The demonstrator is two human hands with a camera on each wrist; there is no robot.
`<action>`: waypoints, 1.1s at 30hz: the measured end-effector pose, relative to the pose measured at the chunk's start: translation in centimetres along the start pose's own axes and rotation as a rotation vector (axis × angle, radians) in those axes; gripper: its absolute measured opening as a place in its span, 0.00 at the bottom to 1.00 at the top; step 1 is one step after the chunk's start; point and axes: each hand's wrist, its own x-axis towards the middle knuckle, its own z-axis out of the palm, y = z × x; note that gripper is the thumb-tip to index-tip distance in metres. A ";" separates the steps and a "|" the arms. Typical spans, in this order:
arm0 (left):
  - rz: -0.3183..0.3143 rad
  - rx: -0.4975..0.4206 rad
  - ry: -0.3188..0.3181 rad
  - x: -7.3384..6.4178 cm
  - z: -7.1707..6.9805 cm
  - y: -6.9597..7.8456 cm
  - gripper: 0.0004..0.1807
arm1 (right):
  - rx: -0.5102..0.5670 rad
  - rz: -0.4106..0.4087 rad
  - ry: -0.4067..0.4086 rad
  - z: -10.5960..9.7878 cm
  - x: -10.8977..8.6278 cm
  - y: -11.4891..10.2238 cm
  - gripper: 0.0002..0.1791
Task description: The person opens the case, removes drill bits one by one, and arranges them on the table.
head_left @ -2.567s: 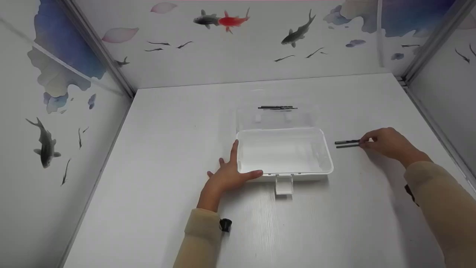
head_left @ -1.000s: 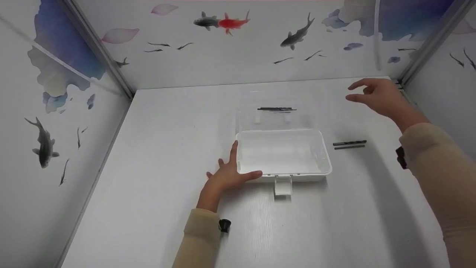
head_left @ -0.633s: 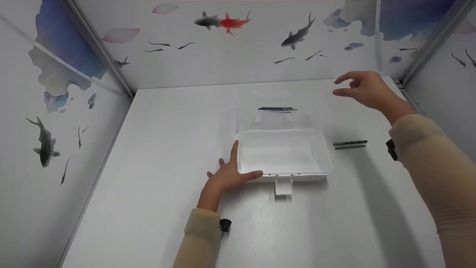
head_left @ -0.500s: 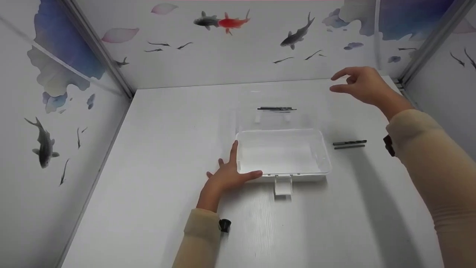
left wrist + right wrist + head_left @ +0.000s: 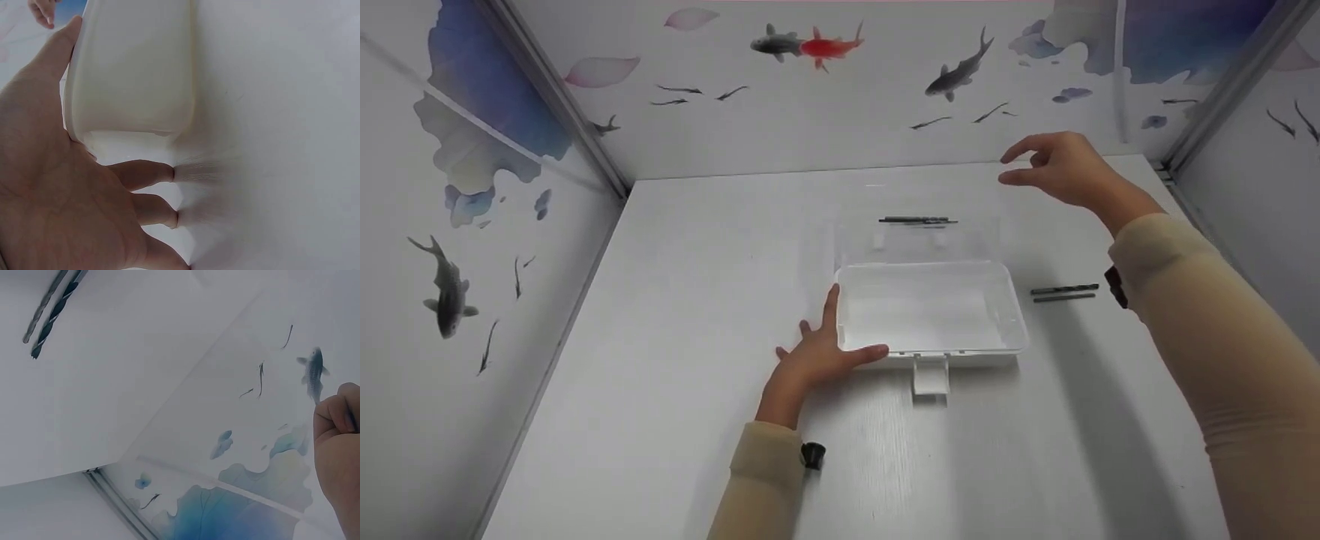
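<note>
A white plastic box [image 5: 922, 351] sits opened on the table, a clear lid [image 5: 919, 251] folded back behind it. At its front left corner rests my left hand [image 5: 814, 356], fingers spread, thumb along the front rim; in the left wrist view the fingertips [image 5: 169, 173] press on the tabletop. My right hand [image 5: 1065, 169] hovers over the table's back right, thumb and index finger apart with nothing between them. Dark drill bits [image 5: 915, 220] lie in the lid area. Two more drill bits [image 5: 1065, 289] lie side by side to the right of the box, also in the right wrist view.
The white table [image 5: 690, 300] runs back to a white wall [image 5: 840, 112] printed with fish and petals. Side walls [image 5: 405, 412] with metal corner frames stand left and right. The box's latch [image 5: 931, 375] hangs open at the front.
My right hand has let go of the two drill bits right of the box, risen toward the back, then moved left toward the lid. My left hand has stayed at the box corner.
</note>
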 end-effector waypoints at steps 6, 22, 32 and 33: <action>0.003 0.002 0.010 -0.1 -0.2 -0.1 0.74 | -0.003 -0.013 -0.012 0.6 0.4 -0.7 0.30; 0.007 0.004 0.006 -0.2 0.4 -0.2 0.73 | 0.002 -0.033 0.001 3.9 1.2 -0.7 0.25; 0.013 0.001 0.017 0.0 0.2 -0.1 0.73 | 0.026 -0.064 -0.003 6.1 2.1 -1.2 0.21; 0.013 0.002 0.016 0.0 0.2 -0.1 0.73 | 0.024 -0.065 -0.014 6.3 2.2 -1.3 0.21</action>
